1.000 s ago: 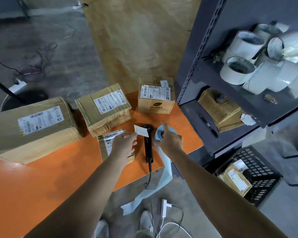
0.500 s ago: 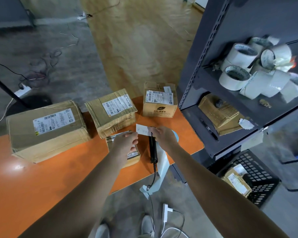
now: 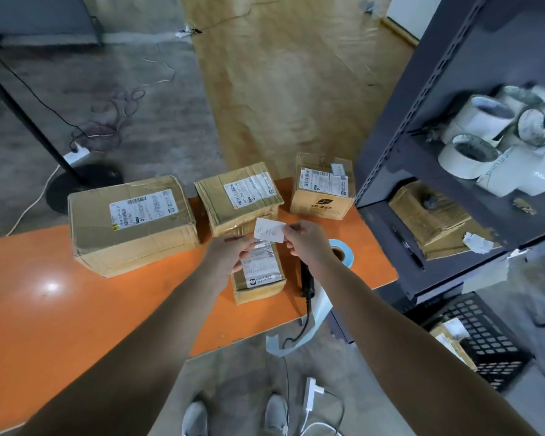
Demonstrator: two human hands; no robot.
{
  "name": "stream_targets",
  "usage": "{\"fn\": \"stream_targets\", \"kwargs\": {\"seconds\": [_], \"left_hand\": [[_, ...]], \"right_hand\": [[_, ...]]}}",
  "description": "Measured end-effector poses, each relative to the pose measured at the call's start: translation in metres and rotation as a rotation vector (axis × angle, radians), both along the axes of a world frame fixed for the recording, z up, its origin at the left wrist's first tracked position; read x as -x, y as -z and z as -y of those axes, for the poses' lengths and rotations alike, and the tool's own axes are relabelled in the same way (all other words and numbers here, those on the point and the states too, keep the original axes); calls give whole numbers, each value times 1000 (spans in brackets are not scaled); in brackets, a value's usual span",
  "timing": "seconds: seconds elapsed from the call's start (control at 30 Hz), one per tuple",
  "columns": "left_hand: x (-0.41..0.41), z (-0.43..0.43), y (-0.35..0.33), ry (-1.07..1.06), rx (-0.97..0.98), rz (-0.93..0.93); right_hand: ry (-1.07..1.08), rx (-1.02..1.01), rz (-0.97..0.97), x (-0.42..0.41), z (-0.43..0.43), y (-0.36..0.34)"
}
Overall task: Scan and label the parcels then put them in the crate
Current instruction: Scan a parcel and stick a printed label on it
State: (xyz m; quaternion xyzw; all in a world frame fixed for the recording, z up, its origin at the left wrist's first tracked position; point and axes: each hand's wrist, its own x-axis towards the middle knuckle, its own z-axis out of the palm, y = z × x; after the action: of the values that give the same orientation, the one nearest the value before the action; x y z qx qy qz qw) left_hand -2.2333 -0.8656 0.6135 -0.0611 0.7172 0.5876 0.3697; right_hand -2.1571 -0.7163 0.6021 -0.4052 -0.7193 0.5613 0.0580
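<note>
A small white label point(image 3: 268, 229) is pinched at its right edge by my right hand point(image 3: 307, 243), above a small cardboard parcel point(image 3: 260, 280) on the orange table point(image 3: 44, 309). My left hand point(image 3: 228, 256) is curled just below the label's left corner, over the parcel; whether it touches the label is unclear. A black scanner point(image 3: 306, 280) lies to the right of the parcel, beside a blue label roll point(image 3: 342, 251). Three more parcels sit behind: large point(image 3: 129, 221), medium point(image 3: 238, 196) and a box point(image 3: 323, 187). The black crate point(image 3: 488, 344) stands on the floor at the right with a parcel point(image 3: 450, 339) inside.
A dark metal shelf point(image 3: 422, 121) stands right of the table with white tape rolls point(image 3: 472, 152), flattened cardboard and a pen. A backing strip point(image 3: 321, 309) and the scanner cable hang off the table's front edge. A stand base point(image 3: 82, 184) and cables lie on the floor.
My right hand left the label roll, moved left and took the label's right edge. The left hand slid down from the label toward the small parcel. The camera view tilted upward.
</note>
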Motion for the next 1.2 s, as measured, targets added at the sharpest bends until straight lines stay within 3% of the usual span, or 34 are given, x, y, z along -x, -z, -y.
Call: {"fn": "stream_targets", "kwargs": {"seconds": [0.17, 0.27, 0.4, 0.73, 1.2], "left_hand": [[5, 15, 9, -68, 67, -31], [7, 25, 15, -77, 87, -49], [3, 29, 23, -15, 128, -108], [-4, 24, 57, 166, 269, -195], [-2, 16, 90, 175, 343, -208]], "right_hand": [[22, -111, 73, 9, 7, 1], [-83, -115, 151, 8, 5, 3], [-238, -139, 258, 4, 17, 13], [-370, -251, 393, 2, 37, 41], [-332, -353, 383, 1, 39, 56]]}}
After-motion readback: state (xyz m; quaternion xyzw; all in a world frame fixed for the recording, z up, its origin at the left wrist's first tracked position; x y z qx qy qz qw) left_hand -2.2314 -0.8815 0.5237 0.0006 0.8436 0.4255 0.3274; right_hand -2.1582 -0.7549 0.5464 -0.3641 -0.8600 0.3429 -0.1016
